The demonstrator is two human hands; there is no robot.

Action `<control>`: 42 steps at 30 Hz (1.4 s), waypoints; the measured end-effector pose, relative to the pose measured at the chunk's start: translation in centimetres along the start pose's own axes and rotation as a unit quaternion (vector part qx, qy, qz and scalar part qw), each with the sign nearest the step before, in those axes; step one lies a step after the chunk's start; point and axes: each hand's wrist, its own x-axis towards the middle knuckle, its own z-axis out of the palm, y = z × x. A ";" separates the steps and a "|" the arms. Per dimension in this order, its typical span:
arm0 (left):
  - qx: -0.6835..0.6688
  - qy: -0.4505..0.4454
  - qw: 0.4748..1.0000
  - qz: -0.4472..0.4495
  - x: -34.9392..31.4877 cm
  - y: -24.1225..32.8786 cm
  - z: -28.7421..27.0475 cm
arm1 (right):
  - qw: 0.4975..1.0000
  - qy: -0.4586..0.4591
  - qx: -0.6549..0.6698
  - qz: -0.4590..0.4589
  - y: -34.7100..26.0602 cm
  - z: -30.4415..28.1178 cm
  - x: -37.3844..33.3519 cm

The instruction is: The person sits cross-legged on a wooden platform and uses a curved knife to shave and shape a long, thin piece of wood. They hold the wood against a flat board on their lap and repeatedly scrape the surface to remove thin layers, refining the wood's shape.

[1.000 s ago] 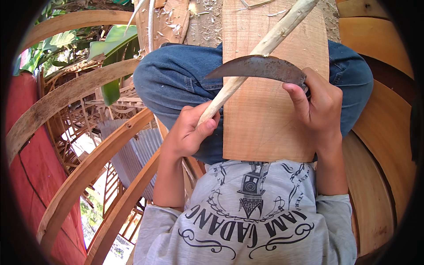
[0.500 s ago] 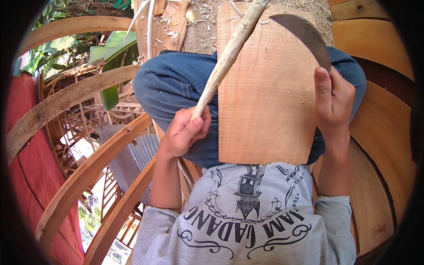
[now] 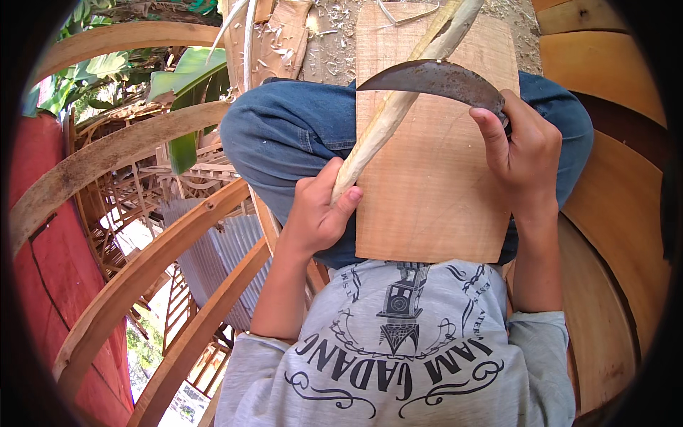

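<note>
One pale, seemingly peeled stick [image 3: 377,132] fills left fingers [image 3: 346,203]; right fingers [image 3: 492,133] grip a sickle [image 3: 442,78].

Both hands [image 3: 320,213] [image 3: 530,153] curled, well apart

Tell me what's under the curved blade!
Under the blade are the stick and, below that, the board. The part of the stick right beneath the blade is covered.
</note>
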 end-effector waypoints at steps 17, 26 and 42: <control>-0.009 -0.006 0.999 -0.041 -0.4 -0.2 0.3 | 0.983 -0.033 0.160 0.088 -0.7 0.1 -1.6; 0.080 0.059 0.995 0.009 -0.5 0.1 1.7 | 0.998 -0.026 -0.036 0.054 -0.1 0.2 -0.6; 0.081 0.065 0.994 -0.021 -0.3 0.1 1.7 | 0.984 -0.032 0.129 0.116 -0.6 -0.3 -1.6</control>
